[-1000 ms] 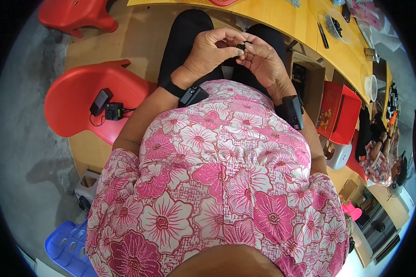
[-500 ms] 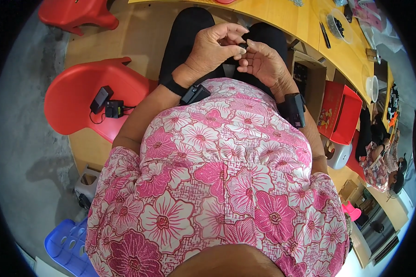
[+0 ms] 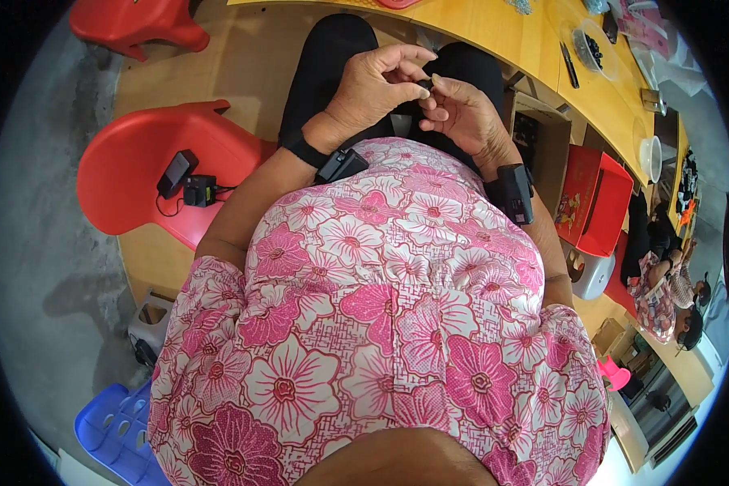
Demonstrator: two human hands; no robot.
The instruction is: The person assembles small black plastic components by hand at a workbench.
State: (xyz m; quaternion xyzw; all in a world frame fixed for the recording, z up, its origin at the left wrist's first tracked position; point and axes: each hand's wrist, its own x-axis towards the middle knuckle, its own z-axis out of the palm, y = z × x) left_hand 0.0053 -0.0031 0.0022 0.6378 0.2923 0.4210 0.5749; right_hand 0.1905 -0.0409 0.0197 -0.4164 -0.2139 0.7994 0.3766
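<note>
My left hand point(image 3: 378, 79) and my right hand point(image 3: 468, 116) meet above my lap, fingertips almost touching. Between them is a small black piece point(image 3: 427, 83), pinched by thumb and fingers from both sides. Fingers cover most of it, so its exact kind does not show. On the table to the right stands a clear plastic bowl point(image 3: 612, 58) holding several small black parts point(image 3: 594, 52). A black pen point(image 3: 570, 65) lies beside that bowl.
The yellow table point(image 3: 517, 36) curves across the top and right. Below its edge are a cardboard box point(image 3: 549, 134) and an open red box point(image 3: 599, 198). At left, a red chair point(image 3: 125, 174) carries black devices with a cable. Another person point(image 3: 660, 292) sits at far right.
My right-hand fingers have shifted slightly around the black piece, the lower ones curling in a little. My left hand stays nearly in place.
</note>
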